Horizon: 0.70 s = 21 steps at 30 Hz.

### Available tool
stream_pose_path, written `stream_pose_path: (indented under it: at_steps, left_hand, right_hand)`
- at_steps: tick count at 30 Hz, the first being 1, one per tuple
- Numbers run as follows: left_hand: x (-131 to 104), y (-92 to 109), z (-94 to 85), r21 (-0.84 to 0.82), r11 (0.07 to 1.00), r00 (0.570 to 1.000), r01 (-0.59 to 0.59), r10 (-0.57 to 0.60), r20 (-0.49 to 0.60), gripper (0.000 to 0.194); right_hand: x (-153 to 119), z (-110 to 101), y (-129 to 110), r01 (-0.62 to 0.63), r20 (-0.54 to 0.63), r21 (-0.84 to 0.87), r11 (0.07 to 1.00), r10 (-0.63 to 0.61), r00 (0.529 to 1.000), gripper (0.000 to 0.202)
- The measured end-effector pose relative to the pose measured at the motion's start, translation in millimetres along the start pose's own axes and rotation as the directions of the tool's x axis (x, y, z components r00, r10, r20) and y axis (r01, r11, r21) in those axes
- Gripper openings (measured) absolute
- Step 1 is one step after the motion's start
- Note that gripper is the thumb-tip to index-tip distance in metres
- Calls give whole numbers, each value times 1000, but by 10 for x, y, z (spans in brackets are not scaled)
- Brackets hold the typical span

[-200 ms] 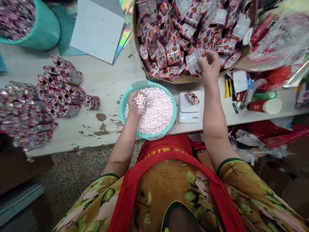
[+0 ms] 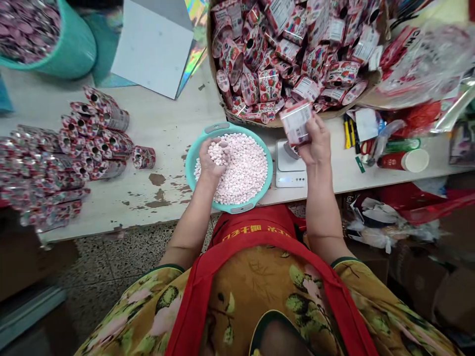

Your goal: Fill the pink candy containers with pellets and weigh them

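My left hand (image 2: 212,160) is cupped around a heap of small white-pink candies at the left side of the turquoise basin (image 2: 190,173). More candies (image 2: 245,170) fill the basin. My right hand (image 2: 316,141) holds a red-and-white printed packet (image 2: 297,122) between thumb and fingers, above the near edge of the cardboard box. Below that packet, the white digital scale (image 2: 290,179) is partly covered, with a small round-ended container on its plate mostly hidden. The box holds many similar printed packets (image 2: 269,84).
Stacked printed packets (image 2: 107,143) stand at the left of the table (image 2: 170,109). A turquoise bucket (image 2: 76,44) is at the upper left. Cutters (image 2: 348,132), a red cup (image 2: 393,162) and plastic bags (image 2: 426,64) lie at the right.
My right hand has drawn back from the box toward me and slightly left, bringing the packet over the scale's far side. My left hand stays in the basin with its candies.
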<state>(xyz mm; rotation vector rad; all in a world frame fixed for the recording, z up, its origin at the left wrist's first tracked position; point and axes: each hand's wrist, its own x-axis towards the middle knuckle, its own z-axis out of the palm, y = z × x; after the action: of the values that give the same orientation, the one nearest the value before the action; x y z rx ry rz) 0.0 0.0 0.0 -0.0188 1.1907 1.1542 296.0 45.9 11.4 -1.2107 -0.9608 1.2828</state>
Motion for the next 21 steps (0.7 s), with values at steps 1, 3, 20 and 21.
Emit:
stream_pose_path:
  at_steps: [1, 3, 20, 21]
  left_hand:
    - [-15, 4, 19, -28, 999, 999, 36, -36, 11, 26]
    - [-81, 39, 77, -57, 993, 993, 102, -99, 59, 24]
    - [-477, -14, 499, 95, 813, 818, -575, 569, 83, 36]
    - [-470, -8, 503, 104, 814, 821, -571, 566, 73, 36]
  right_hand:
    - [-154, 109, 15, -34, 8, 29, 999, 34, 999, 69]
    - [-414, 357, 45, -100, 30, 52, 994, 98, 995, 65]
    - [-901, 1403, 11, 98, 284, -598, 796, 96, 954, 40]
    - [-902, 1413, -10, 98, 278, -618, 780, 100, 955, 39]
